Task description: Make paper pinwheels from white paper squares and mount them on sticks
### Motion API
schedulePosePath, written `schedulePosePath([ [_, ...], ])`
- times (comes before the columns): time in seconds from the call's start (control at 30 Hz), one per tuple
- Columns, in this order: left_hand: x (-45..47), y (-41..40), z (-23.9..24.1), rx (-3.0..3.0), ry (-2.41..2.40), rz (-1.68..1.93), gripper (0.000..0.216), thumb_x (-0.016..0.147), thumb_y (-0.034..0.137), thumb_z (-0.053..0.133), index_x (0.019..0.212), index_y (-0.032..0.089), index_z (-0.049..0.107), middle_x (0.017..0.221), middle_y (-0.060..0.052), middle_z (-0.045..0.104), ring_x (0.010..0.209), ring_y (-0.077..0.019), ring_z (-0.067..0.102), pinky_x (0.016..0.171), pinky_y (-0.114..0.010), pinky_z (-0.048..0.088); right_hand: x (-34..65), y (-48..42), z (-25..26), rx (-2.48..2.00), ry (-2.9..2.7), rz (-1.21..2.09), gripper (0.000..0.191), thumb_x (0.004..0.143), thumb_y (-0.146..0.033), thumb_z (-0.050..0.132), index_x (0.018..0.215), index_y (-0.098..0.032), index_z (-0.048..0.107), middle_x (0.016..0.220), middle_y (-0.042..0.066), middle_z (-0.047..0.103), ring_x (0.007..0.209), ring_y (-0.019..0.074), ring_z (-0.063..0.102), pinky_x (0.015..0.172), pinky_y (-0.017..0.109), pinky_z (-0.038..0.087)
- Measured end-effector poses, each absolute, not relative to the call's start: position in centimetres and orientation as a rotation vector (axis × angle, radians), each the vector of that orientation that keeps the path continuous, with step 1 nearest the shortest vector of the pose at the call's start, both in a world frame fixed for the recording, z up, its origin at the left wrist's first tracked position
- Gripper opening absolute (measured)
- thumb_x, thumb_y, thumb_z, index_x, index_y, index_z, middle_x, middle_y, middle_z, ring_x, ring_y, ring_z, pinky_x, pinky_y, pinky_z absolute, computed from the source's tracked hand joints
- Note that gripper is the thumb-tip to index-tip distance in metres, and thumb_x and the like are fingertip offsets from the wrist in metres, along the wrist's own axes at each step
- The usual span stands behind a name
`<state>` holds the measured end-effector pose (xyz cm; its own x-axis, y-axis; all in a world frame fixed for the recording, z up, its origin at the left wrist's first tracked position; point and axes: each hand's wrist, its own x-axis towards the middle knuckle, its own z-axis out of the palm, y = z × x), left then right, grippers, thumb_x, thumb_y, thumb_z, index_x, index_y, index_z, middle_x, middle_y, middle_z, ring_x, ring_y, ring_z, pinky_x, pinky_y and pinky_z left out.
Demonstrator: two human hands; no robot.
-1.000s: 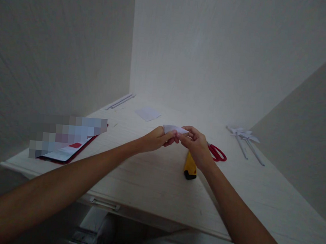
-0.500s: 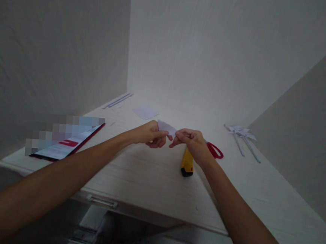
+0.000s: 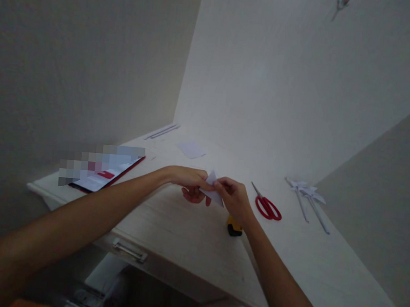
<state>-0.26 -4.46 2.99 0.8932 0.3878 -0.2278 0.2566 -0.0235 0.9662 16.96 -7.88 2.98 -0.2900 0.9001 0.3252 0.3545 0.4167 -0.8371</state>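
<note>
Between my two hands, above the middle of the white table (image 3: 191, 237), is a small piece of white paper (image 3: 216, 197), one corner pointing up. My left hand (image 3: 193, 183) pinches it from the left, thumb on top and the other fingers curled below. From the right, my right hand (image 3: 233, 196) grips the same paper between thumb and fingertips. Under my right wrist lies a yellow and black tool (image 3: 234, 227), mostly covered by the hand. Just right of that hand rest red-handled scissors (image 3: 268, 208), their blades pointing away from me.
White paper pinwheels (image 3: 306, 192) on sticks lie at the right by the wall. Toward the back are a flat paper sheet (image 3: 191, 149) and thin sticks (image 3: 162, 132). A tablet-like screen in a red case (image 3: 109, 174) lies at the left. A drawer handle (image 3: 129, 250) juts from the front.
The paper has turned in my hands, a corner now upward and more of it hanging below. My hands are closer together. The view has shifted, and the whole scissors now show.
</note>
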Motion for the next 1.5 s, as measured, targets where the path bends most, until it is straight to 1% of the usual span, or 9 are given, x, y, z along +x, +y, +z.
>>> schedulePosePath([
  [0.13, 0.0, -4.7, 3.0, 1.700, 0.476, 0.298, 0.055, 0.081, 0.058, 0.035, 0.066, 0.010, 0.059, 0.042, -0.002, 0.051, 0.030, -0.0092, 0.044, 0.028, -0.018, 0.027, 17.1, -7.9, 2.4, -1.137, -1.787, 0.859, 0.026, 0.072, -0.039, 0.056, 0.063, -0.014, 0.058, 0.049, -0.002, 0.049, 0.045, 0.0083, 0.039, 0.042, 0.022, 0.029],
  [0.27, 0.2, -4.7, 3.0, 1.924, 0.639, 0.660, 0.057, 0.084, 0.052, 0.035, 0.046, 0.011, 0.049, 0.036, -0.002, 0.049, 0.028, -0.0056, 0.042, 0.031, -0.015, 0.030, 17.3, -7.4, 1.5, -1.118, -1.685, 0.930, 0.028, 0.071, -0.042, 0.056, 0.065, -0.015, 0.057, 0.051, -0.003, 0.047, 0.045, 0.0081, 0.037, 0.042, 0.022, 0.028],
  [0.47, 0.8, -4.9, 2.2, 1.942, 0.847, 0.991, 0.029, 0.082, 0.032, 0.046, 0.061, 0.013, 0.050, 0.038, 0.005, 0.048, 0.029, -0.0060, 0.046, 0.027, -0.012, 0.028, 16.5, -7.6, 1.1, -1.157, -1.662, 0.944, 0.028, 0.071, -0.041, 0.057, 0.062, -0.015, 0.055, 0.048, -0.004, 0.045, 0.044, 0.0072, 0.037, 0.041, 0.021, 0.026],
  [0.63, 1.1, -5.3, 2.3, 1.911, 0.941, 1.061, 0.027, 0.083, 0.029, 0.043, 0.064, 0.012, 0.050, 0.036, 0.008, 0.042, 0.023, -0.0041, 0.040, 0.024, -0.011, 0.024, 16.4, -7.6, 1.4, -1.119, -1.588, 1.082, 0.026, 0.068, -0.038, 0.060, 0.059, -0.015, 0.051, 0.048, -0.005, 0.042, 0.044, 0.0057, 0.036, 0.043, 0.021, 0.025],
  [0.8, 1.0, -5.2, 2.5, 1.782, 0.788, 0.898, 0.028, 0.081, 0.037, 0.048, 0.069, 0.011, 0.051, 0.044, 0.002, 0.055, 0.027, -0.0072, 0.047, 0.024, -0.012, 0.027, 16.7, -7.6, 1.5, -1.091, -1.516, 1.045, 0.028, 0.068, -0.038, 0.061, 0.057, -0.015, 0.050, 0.045, -0.006, 0.041, 0.042, 0.0051, 0.034, 0.042, 0.021, 0.023],
  [0.93, 0.8, -5.2, 2.7, 1.704, 0.757, 0.877, 0.023, 0.081, 0.032, 0.049, 0.072, 0.011, 0.052, 0.041, 0.004, 0.053, 0.023, -0.0063, 0.043, 0.022, -0.012, 0.024, 16.6, -7.8, 1.8, -1.065, -1.485, 1.046, 0.028, 0.068, -0.038, 0.061, 0.056, -0.016, 0.049, 0.042, -0.006, 0.041, 0.039, 0.0048, 0.033, 0.040, 0.020, 0.021],
  [1.07, 0.7, -5.0, 2.8, 1.667, 0.759, 0.911, 0.024, 0.079, 0.032, 0.052, 0.074, 0.009, 0.054, 0.041, 0.003, 0.053, 0.023, -0.0063, 0.043, 0.022, -0.012, 0.024, 16.6, -7.9, 2.2, -1.023, -1.459, 1.047, 0.028, 0.067, -0.037, 0.062, 0.055, -0.016, 0.048, 0.041, -0.006, 0.042, 0.038, 0.0046, 0.033, 0.040, 0.020, 0.021],
  [1.27, 1.0, -3.9, 1.7, 1.720, 0.681, 0.996, 0.046, 0.076, 0.033, 0.057, 0.114, 0.009, 0.048, 0.072, -0.006, 0.065, 0.042, -0.0114, 0.059, 0.028, -0.014, 0.036, 17.4, -7.2, 2.0, -1.155, -1.377, 0.969, 0.028, 0.069, -0.040, 0.060, 0.060, -0.016, 0.050, 0.036, -0.006, 0.043, 0.032, 0.0055, 0.032, 0.034, 0.021, 0.021],
  [1.5, 1.3, -4.2, 1.3, 1.688, 0.807, 1.029, 0.044, 0.074, 0.033, 0.059, 0.106, 0.004, 0.054, 0.060, -0.003, 0.061, 0.034, -0.0109, 0.055, 0.027, -0.017, 0.038, 17.4, -6.9, 1.5, -1.072, -1.441, 1.060, 0.029, 0.070, -0.039, 0.060, 0.058, -0.016, 0.047, 0.040, -0.004, 0.049, 0.033, 0.0066, 0.040, 0.036, 0.021, 0.031],
])
